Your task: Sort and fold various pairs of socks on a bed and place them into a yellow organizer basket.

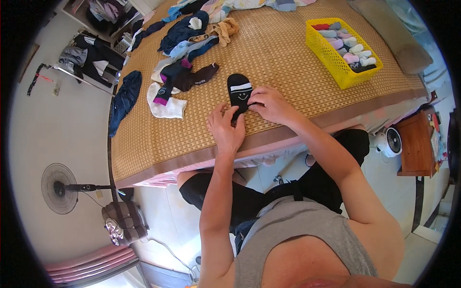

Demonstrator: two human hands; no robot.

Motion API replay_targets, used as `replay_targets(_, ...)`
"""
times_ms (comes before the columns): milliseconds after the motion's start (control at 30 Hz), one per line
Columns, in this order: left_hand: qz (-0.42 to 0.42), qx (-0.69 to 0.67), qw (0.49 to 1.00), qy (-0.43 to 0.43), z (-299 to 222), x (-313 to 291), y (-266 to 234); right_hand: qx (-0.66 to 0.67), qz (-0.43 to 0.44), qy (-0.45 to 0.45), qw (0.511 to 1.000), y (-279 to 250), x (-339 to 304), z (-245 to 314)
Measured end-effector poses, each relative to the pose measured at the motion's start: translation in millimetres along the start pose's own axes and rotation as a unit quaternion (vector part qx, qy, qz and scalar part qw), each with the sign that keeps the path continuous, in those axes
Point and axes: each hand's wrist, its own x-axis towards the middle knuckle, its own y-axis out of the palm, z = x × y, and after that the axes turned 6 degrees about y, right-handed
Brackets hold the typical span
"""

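Woven straw-coloured matting covers the large bed point(288, 53) that fills the upper half of the view, and all positions below are referenced to this bed. A loose heap of dark blue, light blue and tan garments point(192, 33) lies on the bed's far left portion. A yellow perforated plastic basket point(336, 67), filled with rolled pastel socks, sits on the far right portion of the bed, well apart from the hands. A round grey pedestal fan point(58, 188) stands on the floor off the bed's left near corner, and a small white desk fan point(391, 141) sits on the floor off the right near corner, beside a wooden side table point(418, 144). A flat white sock point(165, 106) lies on the bed left of centre, with a dark purple-trimmed sock point(180, 77) overlapping its far edge. The black sock with white stripe and smile print point(239, 92) lies flat near the bed's front edge at centre. The left hand point(225, 129) rests on the sock's near end, fingers curled and pinching the fabric. The right hand point(270, 104) presses on the sock's right edge, fingers bent and gripping the material.
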Motion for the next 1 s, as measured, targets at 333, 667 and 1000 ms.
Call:
replay_targets(333, 0.077, -0.047, 0.995, 0.053, 32.4, 15.8, -1.7, -0.029, -0.022, 0.042, 0.998, 15.5, 5.1, 0.6)
replay_targets(667, 0.130, -0.128, 0.978, 0.104, 30.9, 30.9, -23.3, -0.005, -0.016, 0.009, 1.000, 6.1, -0.6, -1.9)
replay_targets(1000, 0.129, -0.165, 0.971, 0.116, 26.4, 30.5, -26.9, 0.018, 0.007, -0.012, 1.000, 3.0, -2.9, -8.6)
